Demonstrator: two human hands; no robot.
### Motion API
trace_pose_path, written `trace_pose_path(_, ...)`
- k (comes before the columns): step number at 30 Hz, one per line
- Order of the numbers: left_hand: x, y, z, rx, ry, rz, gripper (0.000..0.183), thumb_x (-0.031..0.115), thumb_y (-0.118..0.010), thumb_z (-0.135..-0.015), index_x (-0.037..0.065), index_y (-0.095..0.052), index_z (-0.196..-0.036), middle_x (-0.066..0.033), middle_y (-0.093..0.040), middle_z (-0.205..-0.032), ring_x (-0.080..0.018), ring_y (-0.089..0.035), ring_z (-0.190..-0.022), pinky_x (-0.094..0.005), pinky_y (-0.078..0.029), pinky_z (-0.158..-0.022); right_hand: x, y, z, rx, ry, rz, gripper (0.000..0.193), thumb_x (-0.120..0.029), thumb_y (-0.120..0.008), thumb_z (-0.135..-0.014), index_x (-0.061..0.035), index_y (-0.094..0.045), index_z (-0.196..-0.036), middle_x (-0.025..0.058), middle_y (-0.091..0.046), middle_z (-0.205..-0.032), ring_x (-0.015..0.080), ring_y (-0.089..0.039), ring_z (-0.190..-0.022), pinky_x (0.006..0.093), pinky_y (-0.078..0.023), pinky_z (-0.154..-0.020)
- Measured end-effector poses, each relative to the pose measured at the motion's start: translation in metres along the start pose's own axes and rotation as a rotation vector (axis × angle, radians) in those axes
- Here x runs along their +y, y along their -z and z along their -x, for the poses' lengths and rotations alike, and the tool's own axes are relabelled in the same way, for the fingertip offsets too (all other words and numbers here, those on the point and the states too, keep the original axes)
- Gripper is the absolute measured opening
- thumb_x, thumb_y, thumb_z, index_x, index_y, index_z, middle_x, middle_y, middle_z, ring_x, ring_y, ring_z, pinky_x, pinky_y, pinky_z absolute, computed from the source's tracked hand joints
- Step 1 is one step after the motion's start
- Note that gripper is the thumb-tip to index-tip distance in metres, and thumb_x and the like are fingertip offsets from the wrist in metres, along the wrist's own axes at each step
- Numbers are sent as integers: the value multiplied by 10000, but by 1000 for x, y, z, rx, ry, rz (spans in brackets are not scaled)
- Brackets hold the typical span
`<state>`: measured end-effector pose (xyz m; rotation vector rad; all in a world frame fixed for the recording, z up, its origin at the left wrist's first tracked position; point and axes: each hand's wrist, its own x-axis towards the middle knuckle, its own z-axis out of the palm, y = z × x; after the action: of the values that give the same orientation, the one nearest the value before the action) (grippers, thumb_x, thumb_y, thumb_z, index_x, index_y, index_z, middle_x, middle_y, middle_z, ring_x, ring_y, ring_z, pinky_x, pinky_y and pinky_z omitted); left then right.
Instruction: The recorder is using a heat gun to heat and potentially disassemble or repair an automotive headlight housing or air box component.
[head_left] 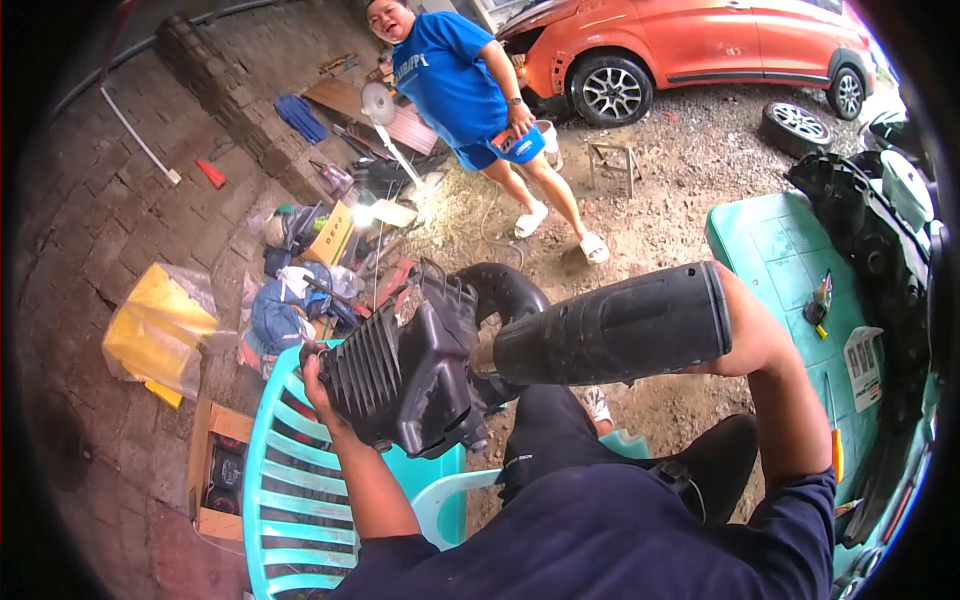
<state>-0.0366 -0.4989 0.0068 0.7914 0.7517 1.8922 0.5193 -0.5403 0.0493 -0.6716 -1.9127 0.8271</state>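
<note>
A black plastic air filter housing (425, 375) with ribbed sides is tilted up over my lap, its curved duct (505, 290) at the far side. My left hand (318, 390) grips the housing by its left end. In front of my right hand (738, 315) is a thick black barrel-shaped tool (615, 325) with a metallic tip. That tip points left and meets or nearly meets the housing; I cannot tell which. The barrel hides most of my right hand and its fingers, which hold the tool from the far side.
A teal plastic chair (300, 480) stands at the left, a green table (775, 235) with a black car part (875, 230) at the right. Ahead, a person in blue (450, 75) stands near an orange car (690, 45). A loose wheel (797, 127) and piled clutter (300, 290) lie on the ground.
</note>
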Motion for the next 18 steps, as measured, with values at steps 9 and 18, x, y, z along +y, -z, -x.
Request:
trace_pose_path(9, -3, 4, -11, -87, 36, -28, 447, 407, -532, -1084, 61, -664, -1335, -195, -738, -1320, -374, -753, -1184, -537, -619, -1035, 2, -1, -6, -7, 60, 23, 442, -67, -903, -767, 55, -761, -1167, 197, -814, -1075, 245, -786, -934, 373, -608, -894)
trace_pose_path(18, -23, -18, -5, 59, 3, -29, 517, 428, -586, -1072, 36, -692, -1392, -151, -738, -1389, -331, -735, -1240, -498, -581, -1096, -6, -3, 1, -4, -7, 4, 341, -30, -819, -797, 72, -741, -1113, 193, -796, -968, 194, -737, -821, 360, -597, -817)
